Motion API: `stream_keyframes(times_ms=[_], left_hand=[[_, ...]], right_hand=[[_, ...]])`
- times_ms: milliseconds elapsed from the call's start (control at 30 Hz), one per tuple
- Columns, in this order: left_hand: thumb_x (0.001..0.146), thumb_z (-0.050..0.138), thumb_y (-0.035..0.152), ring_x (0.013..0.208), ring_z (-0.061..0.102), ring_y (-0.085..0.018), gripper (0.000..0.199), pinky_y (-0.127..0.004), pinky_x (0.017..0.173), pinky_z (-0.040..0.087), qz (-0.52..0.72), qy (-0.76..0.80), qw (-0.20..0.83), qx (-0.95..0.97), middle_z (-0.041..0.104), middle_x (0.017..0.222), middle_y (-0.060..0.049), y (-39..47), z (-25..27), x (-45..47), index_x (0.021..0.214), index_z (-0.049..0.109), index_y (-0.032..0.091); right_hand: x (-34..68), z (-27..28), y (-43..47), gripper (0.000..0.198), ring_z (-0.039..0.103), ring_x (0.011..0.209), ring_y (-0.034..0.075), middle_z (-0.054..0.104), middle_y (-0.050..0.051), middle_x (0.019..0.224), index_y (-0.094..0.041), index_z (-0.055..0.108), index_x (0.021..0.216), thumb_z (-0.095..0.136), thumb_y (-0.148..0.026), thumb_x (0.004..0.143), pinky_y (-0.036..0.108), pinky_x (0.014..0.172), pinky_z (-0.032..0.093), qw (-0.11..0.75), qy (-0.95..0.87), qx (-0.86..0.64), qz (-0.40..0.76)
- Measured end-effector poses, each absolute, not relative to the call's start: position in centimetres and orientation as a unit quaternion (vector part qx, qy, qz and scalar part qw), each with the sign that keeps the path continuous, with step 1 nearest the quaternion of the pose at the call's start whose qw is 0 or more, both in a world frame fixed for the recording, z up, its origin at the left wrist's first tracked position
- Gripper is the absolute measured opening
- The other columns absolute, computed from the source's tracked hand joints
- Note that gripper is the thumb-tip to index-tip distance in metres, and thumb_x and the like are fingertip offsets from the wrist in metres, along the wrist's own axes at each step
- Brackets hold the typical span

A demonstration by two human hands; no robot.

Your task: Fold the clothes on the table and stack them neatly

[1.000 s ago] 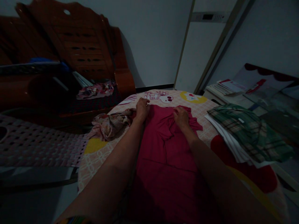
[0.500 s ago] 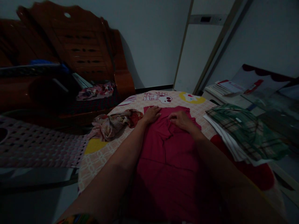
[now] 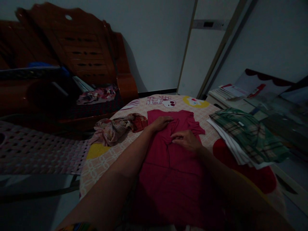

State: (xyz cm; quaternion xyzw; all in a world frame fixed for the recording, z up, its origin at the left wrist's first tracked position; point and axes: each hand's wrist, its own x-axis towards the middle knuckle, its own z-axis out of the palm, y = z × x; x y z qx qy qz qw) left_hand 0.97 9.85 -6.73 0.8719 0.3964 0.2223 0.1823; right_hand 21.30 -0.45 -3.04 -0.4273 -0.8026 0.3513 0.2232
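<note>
A dark pink dress (image 3: 166,179) with a seam across its middle lies spread lengthwise on the table, its upper end away from me. My left hand (image 3: 161,124) rests on the upper part, fingers stretched out over a raised fold of cloth. Just to the right and nearer to me, my right hand (image 3: 187,140) has its thumb and fingers pinched together on the edge of that folded part. The exact bit of cloth between the fingertips is hard to see in the dim light. A short sleeve sticks out past the dress's right side.
A crumpled patterned cloth (image 3: 113,130) lies left of the dress on the patterned tablecloth (image 3: 98,171). At the right sits a folded green plaid garment (image 3: 247,133) over white cloth (image 3: 225,139). A woven chair (image 3: 45,149) and a wooden bench (image 3: 81,48) stand at the left.
My right hand has come down toward me, drawing the folded cloth with it. My left hand has slid right and slightly nearer, onto the fold. The view has shifted a little.
</note>
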Motion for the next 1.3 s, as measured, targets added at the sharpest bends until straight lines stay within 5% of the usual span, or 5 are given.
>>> stream_keyframes(times_ms=[267, 567, 767, 1133, 1300], left_hand=[[0.099, 0.035, 0.019, 0.135, 0.053, -0.017, 0.047, -0.031, 0.115, 0.04, 0.176, 0.395, 0.156, 0.888, 0.058, 0.146, -0.007, 10.5, -7.4, 0.9, 0.139, 0.059, 0.017], [0.099, 0.037, 0.023, 0.137, 0.051, -0.02, 0.047, -0.036, 0.116, 0.039, 0.16, 0.395, 0.124, 0.896, 0.056, 0.148, -0.01, 10.8, -8.1, 1.1, 0.141, 0.057, 0.017], [0.1, 0.036, 0.023, 0.14, 0.048, -0.02, 0.047, -0.038, 0.116, 0.038, 0.155, 0.393, 0.114, 0.899, 0.051, 0.152, -0.011, 10.6, -8.0, 1.1, 0.144, 0.053, 0.017], [0.1, 0.036, 0.022, 0.14, 0.048, -0.02, 0.047, -0.037, 0.116, 0.039, 0.151, 0.389, 0.1, 0.903, 0.051, 0.151, -0.012, 10.8, -8.2, 1.1, 0.144, 0.053, 0.016], [0.101, 0.035, 0.023, 0.139, 0.05, -0.02, 0.047, -0.037, 0.115, 0.04, 0.152, 0.391, 0.103, 0.902, 0.052, 0.151, -0.012, 10.5, -7.9, 1.2, 0.144, 0.053, 0.017]], right_hand=[[21.0, -2.6, -1.0, 0.011, 0.064, 0.075, 0.017, 0.075, 0.006, 0.085, -0.017, 0.077, 0.091, 0.066, -0.019, 0.087, 0.025, 0.067, 0.037, 0.124, -0.857, -0.45, 0.218], [21.7, -1.9, -1.4, 0.01, 0.055, 0.065, 0.013, 0.07, 0.003, 0.075, -0.018, 0.072, 0.08, 0.069, -0.025, 0.086, 0.026, 0.058, 0.023, 0.02, -0.888, -0.413, 0.2], [21.4, -2.3, -0.8, 0.038, 0.044, 0.056, 0.01, 0.058, 0.0, 0.061, -0.015, 0.064, 0.063, 0.054, -0.034, 0.095, 0.027, 0.058, 0.022, 0.07, -0.875, -0.417, 0.236], [21.9, -3.0, -0.5, 0.018, 0.055, 0.067, 0.013, 0.068, 0.001, 0.074, -0.016, 0.071, 0.076, 0.054, -0.011, 0.073, 0.024, 0.062, 0.031, 0.104, -0.861, -0.413, 0.278], [21.4, -3.3, -0.6, 0.033, 0.049, 0.058, 0.012, 0.06, 0.0, 0.062, -0.016, 0.065, 0.066, 0.049, -0.029, 0.092, 0.025, 0.057, 0.028, 0.122, -0.84, -0.443, 0.288]])
